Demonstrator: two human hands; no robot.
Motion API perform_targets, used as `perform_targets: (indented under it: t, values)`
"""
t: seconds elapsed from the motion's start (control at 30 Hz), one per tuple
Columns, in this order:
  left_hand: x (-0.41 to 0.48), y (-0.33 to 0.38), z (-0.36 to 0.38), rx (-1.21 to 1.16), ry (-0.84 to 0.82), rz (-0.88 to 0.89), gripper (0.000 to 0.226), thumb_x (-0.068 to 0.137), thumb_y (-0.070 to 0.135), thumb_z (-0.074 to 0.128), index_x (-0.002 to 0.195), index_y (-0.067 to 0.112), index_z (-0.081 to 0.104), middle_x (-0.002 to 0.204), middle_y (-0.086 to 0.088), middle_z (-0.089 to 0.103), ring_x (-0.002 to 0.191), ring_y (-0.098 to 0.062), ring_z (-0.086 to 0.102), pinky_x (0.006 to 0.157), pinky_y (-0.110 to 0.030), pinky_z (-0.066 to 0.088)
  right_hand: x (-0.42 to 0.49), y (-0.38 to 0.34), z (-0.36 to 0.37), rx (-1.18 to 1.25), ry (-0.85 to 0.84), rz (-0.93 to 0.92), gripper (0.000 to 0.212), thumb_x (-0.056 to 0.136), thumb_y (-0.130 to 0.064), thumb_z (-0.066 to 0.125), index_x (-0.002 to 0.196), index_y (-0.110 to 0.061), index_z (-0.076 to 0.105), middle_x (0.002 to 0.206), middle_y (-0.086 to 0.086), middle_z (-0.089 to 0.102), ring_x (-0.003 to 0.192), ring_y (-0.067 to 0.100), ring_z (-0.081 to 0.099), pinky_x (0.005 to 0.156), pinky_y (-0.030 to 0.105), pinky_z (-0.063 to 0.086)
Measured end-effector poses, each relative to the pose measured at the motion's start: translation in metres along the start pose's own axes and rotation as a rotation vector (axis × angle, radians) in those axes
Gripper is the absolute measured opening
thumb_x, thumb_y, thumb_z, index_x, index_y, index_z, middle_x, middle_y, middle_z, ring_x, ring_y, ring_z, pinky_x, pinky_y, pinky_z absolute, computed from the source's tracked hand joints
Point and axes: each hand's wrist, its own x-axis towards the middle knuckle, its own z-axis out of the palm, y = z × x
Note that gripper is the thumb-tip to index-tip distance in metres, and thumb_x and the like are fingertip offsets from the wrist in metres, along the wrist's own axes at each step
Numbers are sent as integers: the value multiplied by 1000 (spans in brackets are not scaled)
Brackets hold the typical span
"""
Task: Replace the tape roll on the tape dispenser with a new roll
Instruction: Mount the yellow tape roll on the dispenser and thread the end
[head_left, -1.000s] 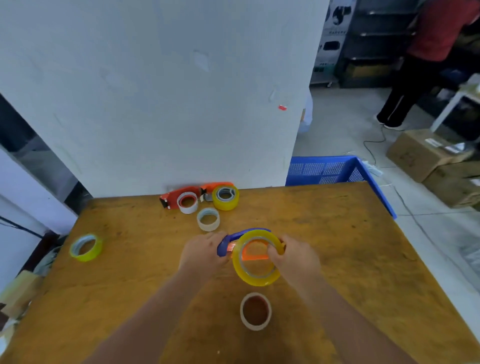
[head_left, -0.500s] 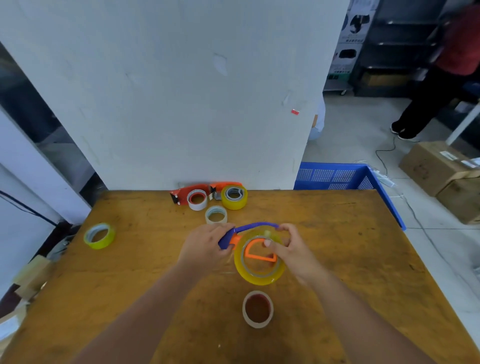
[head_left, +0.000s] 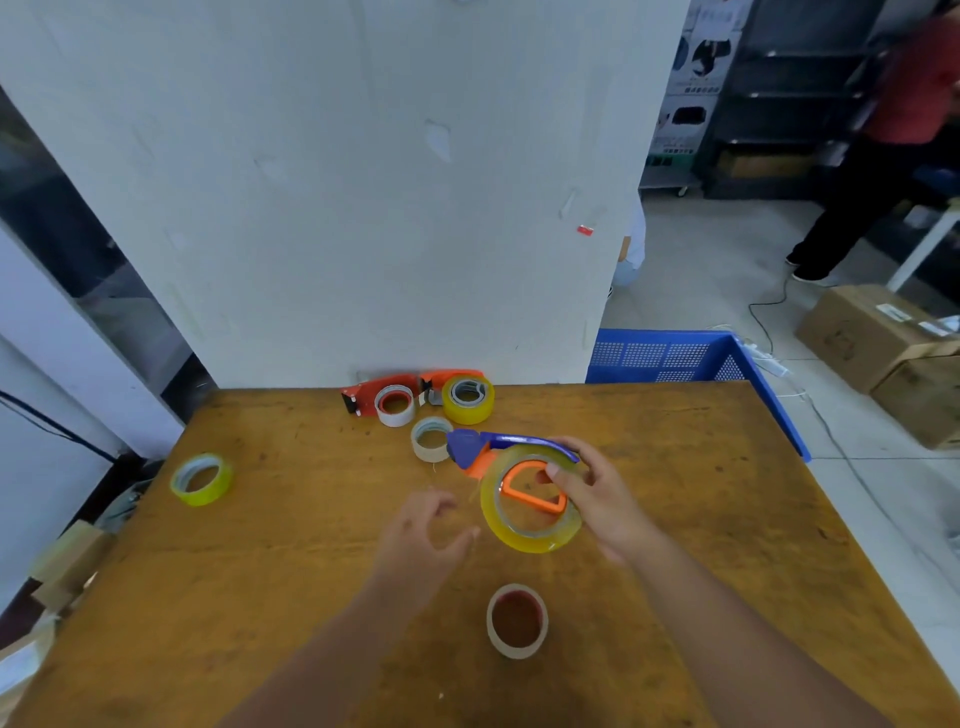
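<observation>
A blue and orange tape dispenser is held above the middle of the wooden table. A yellowish clear tape roll sits around its orange hub. My right hand grips the dispenser and roll from the right, thumb inside the ring. My left hand hovers just left of the roll, fingers apart, holding nothing. A bare cardboard core lies on the table nearer to me.
At the table's far edge lie a red-orange dispenser with a white roll, a yellow roll and a pale roll. A green-yellow roll lies far left. A blue crate and a standing person are beyond.
My left hand has let go of the dispenser's blue end and pulled back toward me, now open. My right hand keeps holding the dispenser with the roll on its hub.
</observation>
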Motion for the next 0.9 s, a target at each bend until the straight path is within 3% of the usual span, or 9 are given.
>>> perform_targets:
  t: [0.1, 0.23, 0.3, 0.4, 0.53, 0.63, 0.73, 0.9]
  values:
    - [2, 9, 4, 11, 27, 16, 33, 83, 35, 66, 114, 33, 57, 106, 17, 52, 94, -2, 53, 77, -19, 45, 0, 0, 4, 24, 8, 12, 41, 91, -18, 67, 131, -27, 58, 119, 6, 69, 102, 16, 72, 68, 38, 63]
    - [5, 16, 4, -53, 162, 0, 18, 85, 33, 64, 103, 34, 62, 103, 16, 52, 89, 0, 54, 69, -15, 42, -1, 1, 5, 56, -8, 50, 43, 90, -22, 68, 132, -27, 57, 118, 6, 69, 104, 19, 71, 71, 40, 63]
    - [9, 17, 2, -100, 215, -6, 9, 86, 30, 64, 95, 32, 64, 103, 13, 53, 91, -4, 54, 72, -16, 43, -2, 3, 5, 74, -19, 88, 42, 90, -25, 69, 130, -27, 58, 116, 6, 72, 103, 20, 72, 76, 42, 63]
    - [12, 16, -3, -84, 267, 43, 4, 88, 22, 63, 91, 22, 66, 122, 6, 51, 108, -3, 46, 85, -24, 45, -6, 2, 5, 142, -45, 171, 35, 88, -27, 70, 123, -28, 62, 109, 7, 76, 98, 24, 74, 80, 43, 62]
    - [15, 16, -10, -70, 186, 62, 8, 90, 20, 59, 84, 24, 61, 136, 9, 45, 119, -2, 40, 92, -26, 38, -9, 2, 4, 172, -104, 223, 35, 84, -27, 73, 118, -28, 64, 111, 10, 76, 101, 29, 73, 89, 53, 59]
    - [19, 15, -16, -32, 125, 55, 11, 92, 21, 56, 84, 27, 59, 132, 10, 51, 117, -5, 46, 89, -22, 38, -10, 3, 3, 185, -137, 271, 44, 78, -31, 77, 120, -28, 64, 114, 11, 75, 103, 31, 73, 90, 56, 58]
    - [22, 15, -23, 40, 115, 74, 8, 92, 20, 56, 86, 25, 60, 121, 10, 57, 102, -2, 49, 75, -13, 37, -10, 5, 0, 203, -171, 332, 44, 82, -28, 76, 124, -24, 62, 116, 14, 74, 104, 33, 72, 92, 57, 56]
    - [27, 17, -32, 181, 115, 121, 6, 92, 22, 56, 88, 22, 60, 104, 2, 64, 90, -13, 55, 73, -35, 53, -12, 0, 0, 172, -188, 367, 39, 86, -24, 73, 122, -21, 61, 111, 14, 76, 101, 34, 73, 89, 55, 58]
